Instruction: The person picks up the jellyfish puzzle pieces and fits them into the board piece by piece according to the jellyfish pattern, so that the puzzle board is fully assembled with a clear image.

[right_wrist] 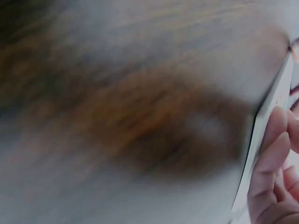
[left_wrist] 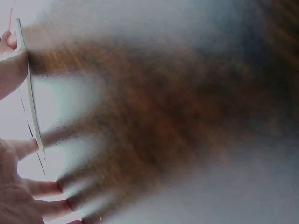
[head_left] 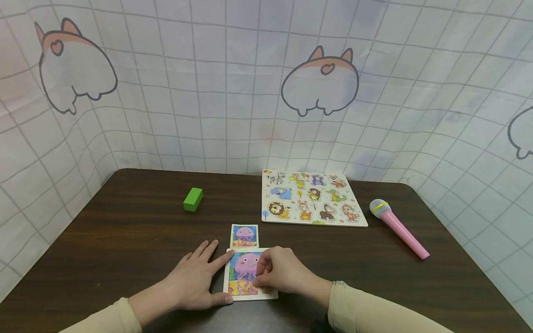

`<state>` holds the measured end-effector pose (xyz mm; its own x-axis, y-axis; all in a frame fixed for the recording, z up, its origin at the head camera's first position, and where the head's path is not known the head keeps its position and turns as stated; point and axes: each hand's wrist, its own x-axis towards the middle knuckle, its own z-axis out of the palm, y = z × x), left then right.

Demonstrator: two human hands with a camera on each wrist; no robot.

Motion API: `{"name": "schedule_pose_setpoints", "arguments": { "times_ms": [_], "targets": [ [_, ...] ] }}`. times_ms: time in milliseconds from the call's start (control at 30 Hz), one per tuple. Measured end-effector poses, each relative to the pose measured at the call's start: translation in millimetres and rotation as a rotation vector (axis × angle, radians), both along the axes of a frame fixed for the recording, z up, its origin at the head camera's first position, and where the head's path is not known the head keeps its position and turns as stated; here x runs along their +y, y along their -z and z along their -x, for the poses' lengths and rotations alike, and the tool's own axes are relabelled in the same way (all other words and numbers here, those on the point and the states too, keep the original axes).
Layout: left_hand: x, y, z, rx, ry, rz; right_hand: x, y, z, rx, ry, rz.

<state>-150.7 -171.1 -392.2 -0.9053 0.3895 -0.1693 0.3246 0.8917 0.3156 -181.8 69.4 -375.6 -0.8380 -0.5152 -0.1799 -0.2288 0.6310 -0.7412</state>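
A jellyfish picture puzzle [head_left: 243,273] in a white-bordered board lies flat on the table. At its left edge, my left hand [head_left: 191,280] is spread on the tabletop, with the index fingertip and thumb touching the board's border. My right hand [head_left: 285,273] is over the board's right side, its fingers curled and thumb bent in towards them. Whatever lies between those fingertips is hidden. The left wrist view shows the board [left_wrist: 32,93] edge-on beside the left hand [left_wrist: 16,186]. In the right wrist view, curled fingers of the right hand [right_wrist: 273,172] are against the board [right_wrist: 257,140].
A smaller jellyfish card [head_left: 244,236] lies just beyond the puzzle. Further back are a green block [head_left: 193,199] on the left and an animal puzzle board [head_left: 310,199] right of centre. A pink toy microphone [head_left: 399,229] lies at the right of the dark table [head_left: 125,222].
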Motion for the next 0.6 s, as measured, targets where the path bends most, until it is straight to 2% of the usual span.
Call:
{"name": "schedule_pose_setpoints", "arguments": {
  "times_ms": [167, 300, 467, 600],
  "targets": [
    [0.4, 0.0, 1.0, -0.007, 0.0, 0.007, 20, -4.7, 5.3, 0.011, -0.031, 0.079],
    [0.5, 0.0, 2.0, -0.01, 0.007, 0.014, 46, -8.7, 9.7, 0.036, -0.043, 0.079],
    [0.1, -0.1, 1.7, -0.01, 0.013, 0.012, 86, -9.1, 11.4, 0.078, -0.03, 0.063],
    [-0.2, -0.3, 1.6, -0.011, 0.009, 0.014, 119, -6.7, 10.3, 0.083, 0.016, 0.063]
  ]
}}
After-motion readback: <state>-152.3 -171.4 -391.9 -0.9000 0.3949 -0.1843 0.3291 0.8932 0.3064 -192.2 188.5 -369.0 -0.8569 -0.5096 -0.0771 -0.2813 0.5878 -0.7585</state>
